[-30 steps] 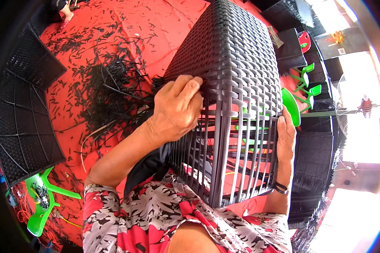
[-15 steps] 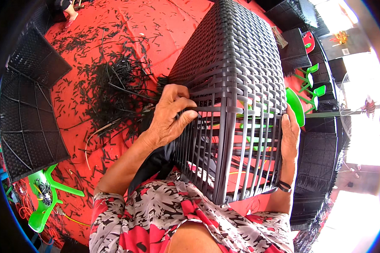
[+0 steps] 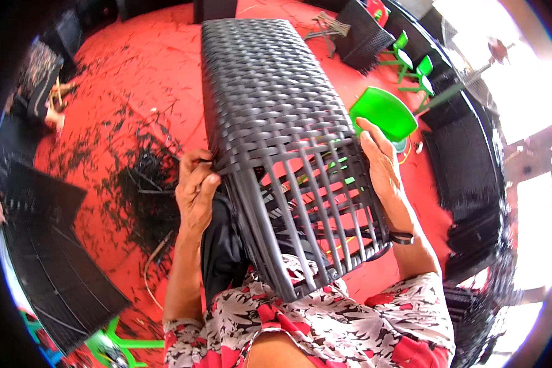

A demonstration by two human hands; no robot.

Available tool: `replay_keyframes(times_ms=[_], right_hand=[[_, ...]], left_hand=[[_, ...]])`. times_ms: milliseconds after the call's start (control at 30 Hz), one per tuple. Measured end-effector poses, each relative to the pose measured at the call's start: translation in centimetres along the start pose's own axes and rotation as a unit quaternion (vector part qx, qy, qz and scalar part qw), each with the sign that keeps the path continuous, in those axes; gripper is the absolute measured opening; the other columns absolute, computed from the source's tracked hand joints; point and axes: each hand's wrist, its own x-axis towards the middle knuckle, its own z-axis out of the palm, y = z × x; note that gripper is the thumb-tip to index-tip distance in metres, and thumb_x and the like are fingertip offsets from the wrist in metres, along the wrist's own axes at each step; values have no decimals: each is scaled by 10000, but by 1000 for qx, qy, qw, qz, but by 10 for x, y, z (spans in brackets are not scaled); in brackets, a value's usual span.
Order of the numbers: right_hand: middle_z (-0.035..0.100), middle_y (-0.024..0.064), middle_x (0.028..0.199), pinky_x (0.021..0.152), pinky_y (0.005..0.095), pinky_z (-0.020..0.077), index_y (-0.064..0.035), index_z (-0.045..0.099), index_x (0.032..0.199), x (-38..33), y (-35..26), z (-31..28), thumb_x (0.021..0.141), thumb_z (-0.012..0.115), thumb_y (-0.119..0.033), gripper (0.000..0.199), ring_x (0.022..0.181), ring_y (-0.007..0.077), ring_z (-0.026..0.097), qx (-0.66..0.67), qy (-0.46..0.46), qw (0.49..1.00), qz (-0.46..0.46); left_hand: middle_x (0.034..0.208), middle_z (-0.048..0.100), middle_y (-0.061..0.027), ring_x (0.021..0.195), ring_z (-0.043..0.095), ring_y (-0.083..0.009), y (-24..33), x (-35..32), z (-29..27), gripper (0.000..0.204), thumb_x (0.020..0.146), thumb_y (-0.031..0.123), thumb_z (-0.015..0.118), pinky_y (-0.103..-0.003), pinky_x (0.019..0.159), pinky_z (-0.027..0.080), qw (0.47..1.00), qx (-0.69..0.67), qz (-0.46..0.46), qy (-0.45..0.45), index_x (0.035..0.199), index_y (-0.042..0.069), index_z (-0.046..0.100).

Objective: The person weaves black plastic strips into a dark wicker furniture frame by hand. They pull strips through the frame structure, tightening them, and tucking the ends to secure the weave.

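A black wicker piece (image 3: 270,80), box-like, stands in front of my body, tilted back toward me. Its far part is woven closed; at the near end bare upright strands (image 3: 310,208) show open gaps. At its left edge my left hand (image 3: 195,190) pinches a dark flat strip between thumb and fingers, close to the last woven row. My right hand (image 3: 381,162) grips the right edge at about the same row, fingers long against the side; its thumb is hidden. A black band (image 3: 402,237) circles my right wrist.
Cut black strips (image 3: 147,184) lie heaped on the red floor covering at left. A green basin (image 3: 386,115) is beyond my right hand, with small green chairs (image 3: 403,58) farther off. Black woven panels (image 3: 55,251) line both sides. Another person's foot (image 3: 55,119) shows far left.
The wicker piece has turned and tipped, so its broad woven face now points up toward me. My left hand has moved left along with its edge; my right hand also shifts left.
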Motion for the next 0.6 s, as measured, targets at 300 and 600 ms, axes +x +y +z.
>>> replay_keyframes(times_ms=[300,600], right_hand=[[642,26,757,547,224,489,-11,642,1019,3,5,-12,888,624,-76,147,635,84,606,63,-55,990,-114],[611,73,727,529,269,477,10,637,893,13,-24,-23,833,670,-57,96,615,134,604,-138,-127,963,-196]], left_hand=[[1336,450,-135,1159,483,-252,3,6,-2,299,927,309,601,-380,979,390,999,35,12,-17,870,16,602],[1372,416,-131,1234,439,-275,-8,4,-8,285,929,327,595,-380,1007,370,999,-2,1,-38,903,49,652]])
